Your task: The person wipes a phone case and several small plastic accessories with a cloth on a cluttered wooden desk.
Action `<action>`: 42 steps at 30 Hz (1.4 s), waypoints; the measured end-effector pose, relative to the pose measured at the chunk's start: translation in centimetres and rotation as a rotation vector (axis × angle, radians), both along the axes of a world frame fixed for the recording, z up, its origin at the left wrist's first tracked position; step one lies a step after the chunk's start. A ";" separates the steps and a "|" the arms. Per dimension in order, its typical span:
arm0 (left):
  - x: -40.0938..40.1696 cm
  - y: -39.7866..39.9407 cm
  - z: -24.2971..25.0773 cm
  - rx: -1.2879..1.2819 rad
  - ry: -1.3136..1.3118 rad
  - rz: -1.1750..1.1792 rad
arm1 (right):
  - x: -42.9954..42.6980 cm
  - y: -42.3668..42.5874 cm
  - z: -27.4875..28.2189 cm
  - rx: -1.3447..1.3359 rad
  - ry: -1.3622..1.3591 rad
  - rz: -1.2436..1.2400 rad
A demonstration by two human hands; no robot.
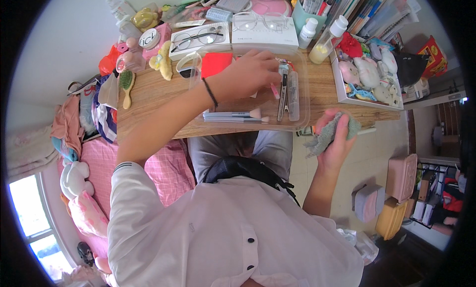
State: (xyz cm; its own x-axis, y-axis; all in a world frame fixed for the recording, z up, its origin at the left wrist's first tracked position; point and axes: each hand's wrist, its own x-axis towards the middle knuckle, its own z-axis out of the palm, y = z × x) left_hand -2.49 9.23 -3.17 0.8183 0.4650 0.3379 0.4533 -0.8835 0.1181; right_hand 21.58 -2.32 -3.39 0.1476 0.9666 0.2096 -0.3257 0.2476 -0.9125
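Note:
My left hand (253,73), with a dark cord around its wrist, reaches over a clear plastic box (307,105) on the wooden table. Its fingers point down among the contents, and whether they grip anything is hidden. A small pink item (274,90) shows just below them. To the left in the box is a red square item (216,63); makeup brushes (232,115) lie along the near side. A utility knife (283,88) and a clear slim case (293,97) lie at the right. Off the table's front edge, my right hand (340,140) holds a crumpled grey-green cloth (329,134).
Behind the box are eyeglasses (197,38) in a white case and another pair (260,21) on a white box. Bottles (308,33) and a pump bottle (327,43) stand right of these. A white tray (366,102) holds plush toys. A hairbrush (127,88) lies left.

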 end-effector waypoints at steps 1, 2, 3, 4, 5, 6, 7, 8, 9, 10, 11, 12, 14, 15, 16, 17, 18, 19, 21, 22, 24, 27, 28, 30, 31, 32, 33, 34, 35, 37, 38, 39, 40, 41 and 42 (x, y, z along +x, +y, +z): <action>0.0 -0.4 0.5 -0.004 -0.002 -0.005 | 0.1 0.0 -0.1 0.010 -0.014 -0.012; 0.1 -1.0 1.0 -0.100 0.025 0.018 | 0.1 0.0 -0.1 0.005 -0.016 -0.016; 0.1 -1.7 1.2 -0.195 0.053 0.045 | -0.2 0.0 -0.1 -0.014 0.003 -0.053; 0.2 -2.1 1.0 -0.200 0.051 0.044 | -0.4 0.1 -0.1 -0.034 0.022 -0.091; 0.3 -2.5 0.8 -0.170 0.013 0.028 | -0.4 0.2 -0.3 -0.039 0.020 -0.092; 0.5 -3.1 0.6 -0.140 -0.027 0.014 | -0.3 0.3 -0.6 -0.042 0.021 -0.057; 0.8 -3.7 0.7 -0.147 -0.029 0.011 | -0.3 0.5 -0.8 -0.045 0.023 -0.026; 1.1 -4.5 1.2 -0.239 -0.059 -0.009 | -0.2 0.6 -0.9 -0.052 0.021 -0.029; 1.2 -4.9 1.6 -0.332 -0.088 -0.025 | -0.2 0.6 -1.0 -0.053 0.020 -0.028; 1.4 -5.0 1.8 -0.366 -0.087 -0.029 | -0.2 0.7 -1.1 -0.055 0.020 -0.027; 1.5 -5.0 1.5 -0.373 -0.087 -0.028 | -0.2 0.8 -1.3 -0.062 0.019 -0.027; 1.5 -4.8 1.1 -0.421 -0.088 -0.039 | -0.1 1.0 -1.4 -0.070 0.024 -0.025; 1.8 -4.7 0.9 -0.475 -0.088 -0.050 | 0.0 1.2 -1.6 -0.083 0.028 -0.025; 2.0 -4.7 1.1 -0.501 -0.064 -0.042 | 0.1 1.2 -1.7 -0.088 0.025 -0.035; 2.1 -4.7 1.2 -0.527 -0.039 -0.035 | 0.2 1.3 -1.7 -0.093 0.023 -0.045; 2.2 -4.6 0.9 -0.531 -0.039 -0.036 | 0.3 1.4 -1.7 -0.097 0.022 -0.047; 2.2 -4.6 0.5 -0.513 -0.002 -0.032 | 0.3 1.5 -1.7 -0.092 0.015 -0.050; 2.2 -4.5 0.3 -0.493 0.035 -0.027 | 0.3 1.6 -1.7 -0.087 0.008 -0.053; 2.2 -4.5 0.3 -0.498 -0.015 -0.046 | 0.4 1.7 -1.8 -0.088 0.006 -0.064; 2.2 -4.5 0.3 -0.499 -0.065 -0.064 | 0.4 1.7 -1.8 -0.085 0.005 -0.074; 2.3 -4.5 -0.5 -0.516 -0.088 -0.053 | 0.5 1.8 -1.8 -0.084 0.014 -0.066; 2.2 -4.6 -0.5 -0.550 -0.076 -0.007 | 0.4 1.8 -1.9 -0.080 0.025 -0.058; 2.2 -4.6 -0.4 -0.570 -0.041 0.027 | 0.4 1.8 -1.9 -0.078 0.026 -0.059; 2.0 -4.6 -0.3 -0.572 -0.055 0.027 | 0.3 1.9 -1.9 -0.068 0.030 -0.057; 1.9 -4.6 -0.2 -0.574 -0.070 0.027 | 0.2 1.9 -1.9 -0.059 0.035 -0.055; 1.9 -4.7 -0.2 -0.572 -0.070 0.028 | 0.2 1.8 -1.8 -0.058 0.034 -0.053; 1.9 -4.9 -0.2 -0.585 -0.078 0.026 | 0.1 1.9 -1.8 -0.051 0.034 -0.045; 1.9 -5.0 -0.2 -0.597 -0.086 0.025 | 0.1 1.9 -1.8 -0.045 0.034 -0.036; 2.0 -5.0 -0.4 -0.595 -0.087 0.027 | 0.0 1.8 -1.7 -0.043 0.033 -0.034; 2.1 -5.0 -0.6 -0.587 -0.105 0.009 | -0.2 1.8 -1.6 -0.048 0.042 -0.016; 2.0 -5.0 -0.5 -0.584 -0.106 0.011 | -0.3 1.8 -1.6 -0.045 0.042 -0.013; 2.0 -5.1 -0.1 -0.573 -0.086 0.022 | -0.3 1.9 -1.6 -0.045 0.042 -0.017; 2.0 -5.1 0.1 -0.563 -0.065 0.032 | -0.3 1.9 -1.6 -0.044 0.041 -0.022; 2.0 -5.0 0.1 -0.559 -0.067 0.032 | -0.3 1.9 -1.6 -0.041 0.040 -0.022; 1.9 -5.0 0.1 -0.546 -0.084 0.008 | -0.4 1.9 -1.5 -0.042 0.045 -0.028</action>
